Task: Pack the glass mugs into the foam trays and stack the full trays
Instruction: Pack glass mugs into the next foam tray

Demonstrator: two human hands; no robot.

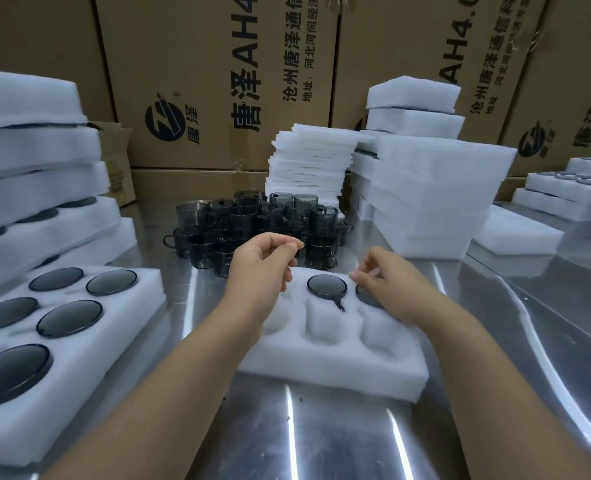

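A white foam tray (335, 368) lies on the steel table in front of me. One dark glass mug (327, 286) sits bottom-up in its far middle pocket. A second mug (366, 295) sits in the far right pocket, partly hidden by my right hand (387, 285). The near pockets are empty. My right hand hovers over that mug with fingertips pinched and nothing visibly held. My left hand (262, 268) hangs over the tray's far left corner, fingers curled and empty. Loose smoky mugs (252, 226) are heaped behind the tray.
A full tray (79, 362) of bottom-up mugs lies at the left, with a stack of full trays (37, 174) behind it. Empty foam trays (429, 195) and thin foam sheets (311, 164) are piled at the back right. Cardboard boxes (217, 81) wall off the rear.
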